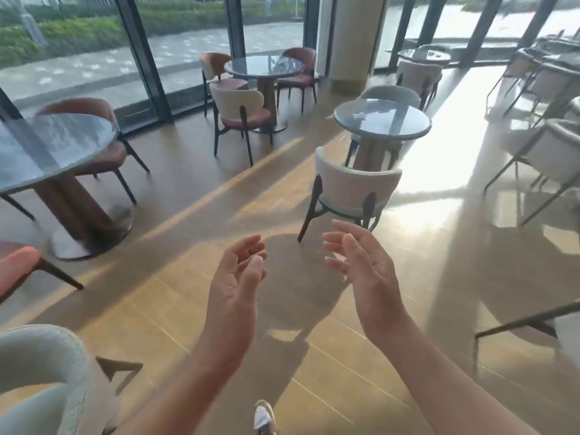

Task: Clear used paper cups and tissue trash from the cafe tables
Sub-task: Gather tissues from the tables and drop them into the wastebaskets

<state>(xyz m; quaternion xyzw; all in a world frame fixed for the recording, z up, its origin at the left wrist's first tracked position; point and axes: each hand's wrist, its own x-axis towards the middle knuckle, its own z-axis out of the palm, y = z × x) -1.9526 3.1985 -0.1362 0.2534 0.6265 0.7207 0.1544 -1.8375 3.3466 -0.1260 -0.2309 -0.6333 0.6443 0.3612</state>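
My left hand (238, 277) and my right hand (357, 262) are raised in front of me over the wooden floor, palms facing each other, fingers loosely curved, holding nothing. Ahead to the right stands a round grey table (408, 133) with a small pale scrap, perhaps tissue (359, 116), on its top. A farther round table (233, 70) by the window carries a crumpled pale thing (284, 61), blurred. I see no paper cup clearly on any table.
A large round table (18, 177) is at my left with reddish chairs. A cream-backed chair (354, 186) stands just beyond my hands. Another pale chair (47, 372) is at the bottom left, metal-legged chairs (552, 152) at right. A pillar (354, 36) rises behind. My shoe (264, 417) shows below.
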